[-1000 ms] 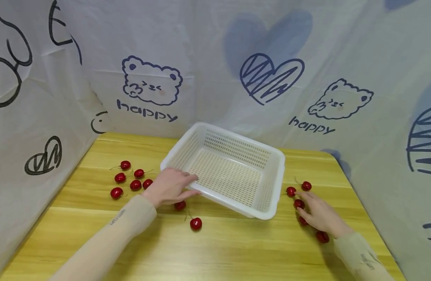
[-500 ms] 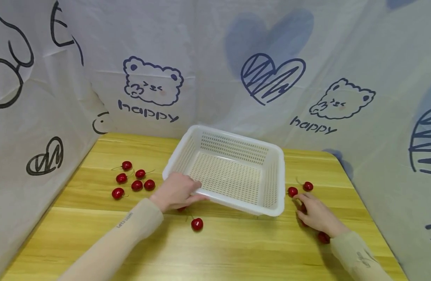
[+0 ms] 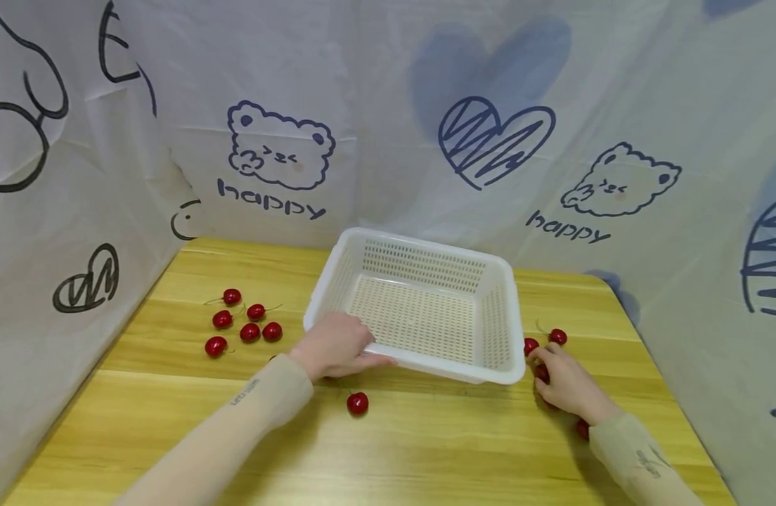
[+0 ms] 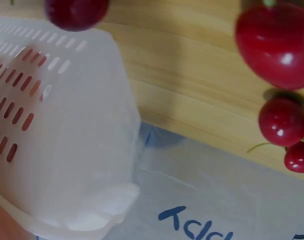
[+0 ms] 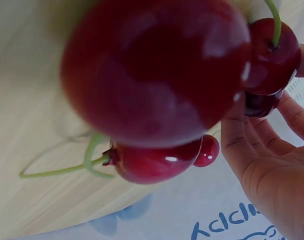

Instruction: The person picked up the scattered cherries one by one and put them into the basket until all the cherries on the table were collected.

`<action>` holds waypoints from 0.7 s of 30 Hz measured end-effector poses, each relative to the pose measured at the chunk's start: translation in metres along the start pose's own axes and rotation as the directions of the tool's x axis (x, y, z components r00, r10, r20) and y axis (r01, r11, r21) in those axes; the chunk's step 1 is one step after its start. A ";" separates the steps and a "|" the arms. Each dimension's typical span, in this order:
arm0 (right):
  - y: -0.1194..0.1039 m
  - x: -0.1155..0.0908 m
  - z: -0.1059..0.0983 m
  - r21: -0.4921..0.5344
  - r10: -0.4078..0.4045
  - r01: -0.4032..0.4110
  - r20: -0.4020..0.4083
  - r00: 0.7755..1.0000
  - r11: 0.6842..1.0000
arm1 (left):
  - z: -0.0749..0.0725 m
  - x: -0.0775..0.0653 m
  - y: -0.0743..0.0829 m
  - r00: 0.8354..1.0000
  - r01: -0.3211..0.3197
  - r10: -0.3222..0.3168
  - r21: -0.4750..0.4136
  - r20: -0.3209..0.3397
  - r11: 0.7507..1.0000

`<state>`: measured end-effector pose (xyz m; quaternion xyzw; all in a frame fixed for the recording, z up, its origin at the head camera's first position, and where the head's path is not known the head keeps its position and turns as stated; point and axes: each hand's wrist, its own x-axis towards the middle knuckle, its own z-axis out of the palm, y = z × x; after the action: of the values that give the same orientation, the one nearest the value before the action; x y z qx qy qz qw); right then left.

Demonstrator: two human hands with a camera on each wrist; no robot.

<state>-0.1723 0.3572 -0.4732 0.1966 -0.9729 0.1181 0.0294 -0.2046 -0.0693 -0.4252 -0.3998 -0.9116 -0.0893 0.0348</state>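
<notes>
A white slotted plastic basket stands on the table, with no fruit visible inside. My left hand grips its near left rim, fingers over the edge and thumb outside. In the left wrist view, reddish finger shapes show through the slots of the basket. At the right, my right hand pinches a red cherry. Its fingers and thumb surround a cherry in the right wrist view. Close by lie another cherry and a stemmed cherry; one more cherry is partly hidden by the wrist.
Several cherries lie grouped on the left side of the wooden table. A single cherry sits in front of the basket. A white cloth with blue drawings hangs behind the table and along its sides.
The basket has shifted slightly right and turned a little, with my left hand moving along on its rim. My right hand's fingers have drawn together around a cherry.
</notes>
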 end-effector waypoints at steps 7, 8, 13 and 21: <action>-0.002 0.003 -0.003 0.046 0.000 0.002 -0.038 0.999 0.999 | 0.002 0.001 0.005 0.999 0.034 -0.034 -0.017 -0.004 0.999; -0.002 0.004 -0.003 0.059 0.006 -0.003 -0.048 0.999 0.998 | 0.003 0.001 0.005 0.999 0.037 -0.037 -0.013 -0.009 0.999; -0.002 0.008 -0.010 0.125 0.037 -0.027 -0.082 0.996 0.992 | 0.002 0.000 0.006 0.998 0.058 -0.058 0.007 -0.025 0.998; -0.003 0.014 -0.028 0.194 0.102 -0.079 -0.113 0.988 0.978 | 0.003 0.003 0.007 0.998 0.064 -0.064 0.010 -0.005 0.998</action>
<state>-0.1839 0.3556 -0.4435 0.1463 -0.9616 0.2230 0.0647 -0.2015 -0.0622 -0.4268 -0.3699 -0.9243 -0.0866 0.0360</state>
